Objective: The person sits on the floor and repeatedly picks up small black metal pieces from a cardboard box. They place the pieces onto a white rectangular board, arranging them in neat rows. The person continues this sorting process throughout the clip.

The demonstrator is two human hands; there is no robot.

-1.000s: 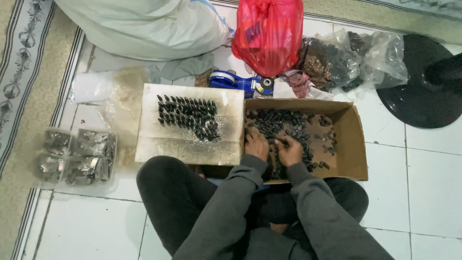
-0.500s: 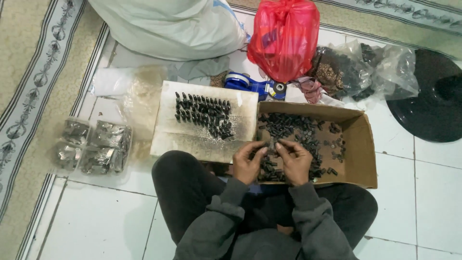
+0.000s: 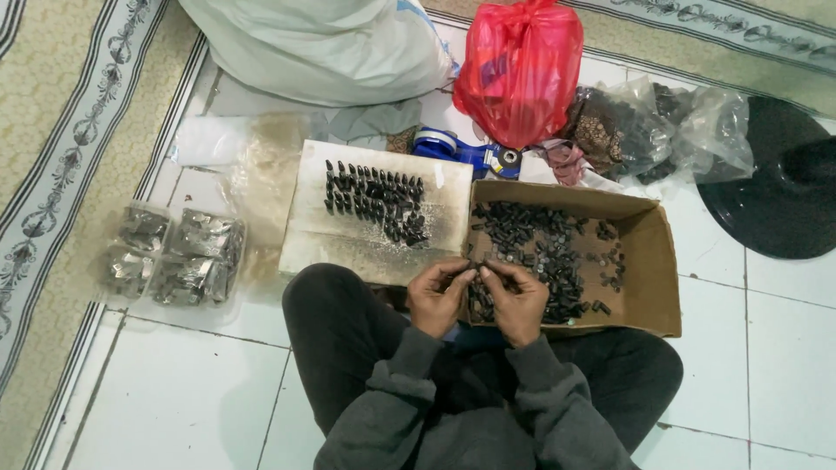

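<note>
Cardboard box (image 3: 649, 261) of small dark cylindrical parts (image 3: 540, 257), left hand (image 3: 438, 298) and right hand (image 3: 515, 302) with fingers pinched together on one part.

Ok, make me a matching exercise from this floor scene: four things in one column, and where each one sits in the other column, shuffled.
Things:
1. red plastic bag
2. cardboard box
3. white board
4. silver packets

Places:
A. far left, by the carpet edge
B. behind the box, at the top
C. in front of the right knee, holding loose small dark pieces
D. left of the box, carrying rows of dark pieces

Pairs: 1-B, 2-C, 3-D, 4-A
</note>
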